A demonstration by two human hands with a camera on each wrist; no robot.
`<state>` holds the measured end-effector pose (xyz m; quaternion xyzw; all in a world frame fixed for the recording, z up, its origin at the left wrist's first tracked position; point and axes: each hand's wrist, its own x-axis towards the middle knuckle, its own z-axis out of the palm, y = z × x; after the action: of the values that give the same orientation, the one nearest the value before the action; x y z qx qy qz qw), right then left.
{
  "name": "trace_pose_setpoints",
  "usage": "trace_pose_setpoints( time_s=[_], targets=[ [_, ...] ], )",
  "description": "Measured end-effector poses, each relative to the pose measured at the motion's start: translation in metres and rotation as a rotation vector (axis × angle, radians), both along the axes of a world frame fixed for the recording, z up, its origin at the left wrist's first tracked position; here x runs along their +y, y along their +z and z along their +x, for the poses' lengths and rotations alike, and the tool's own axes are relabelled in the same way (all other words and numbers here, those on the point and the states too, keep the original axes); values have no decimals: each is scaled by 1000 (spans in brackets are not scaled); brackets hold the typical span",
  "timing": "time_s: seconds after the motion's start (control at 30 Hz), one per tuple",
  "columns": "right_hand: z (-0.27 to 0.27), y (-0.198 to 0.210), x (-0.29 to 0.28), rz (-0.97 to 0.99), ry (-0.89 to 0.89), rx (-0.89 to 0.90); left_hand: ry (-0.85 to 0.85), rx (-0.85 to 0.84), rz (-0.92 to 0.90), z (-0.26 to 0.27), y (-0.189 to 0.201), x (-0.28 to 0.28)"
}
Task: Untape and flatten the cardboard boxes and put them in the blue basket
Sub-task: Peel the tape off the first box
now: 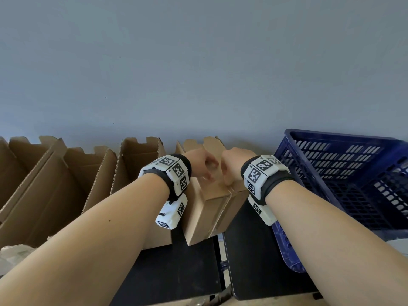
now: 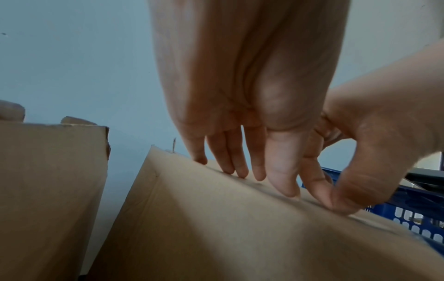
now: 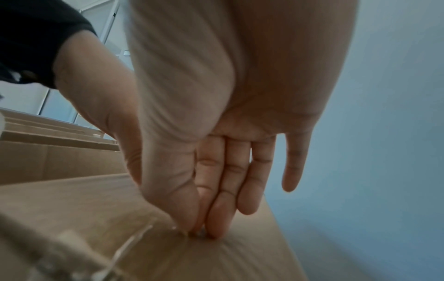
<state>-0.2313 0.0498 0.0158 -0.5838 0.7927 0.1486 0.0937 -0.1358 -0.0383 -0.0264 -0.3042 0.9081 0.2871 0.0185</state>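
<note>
Pinching clear tape on taped box top, right hand thumb against fingertips, left hand straight-fingered, pressing beside it, box on black table, blue basket just right

five cardboard boxes, one blue basket, two hands.
</note>
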Motion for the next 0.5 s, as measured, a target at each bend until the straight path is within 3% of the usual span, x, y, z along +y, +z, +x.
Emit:
trace_pose_setpoints(
  time_s=[0.5],
  targets=[
    [-6,-8,17,-80,-11,-115,6,17,18,6,2,0]
  ],
)
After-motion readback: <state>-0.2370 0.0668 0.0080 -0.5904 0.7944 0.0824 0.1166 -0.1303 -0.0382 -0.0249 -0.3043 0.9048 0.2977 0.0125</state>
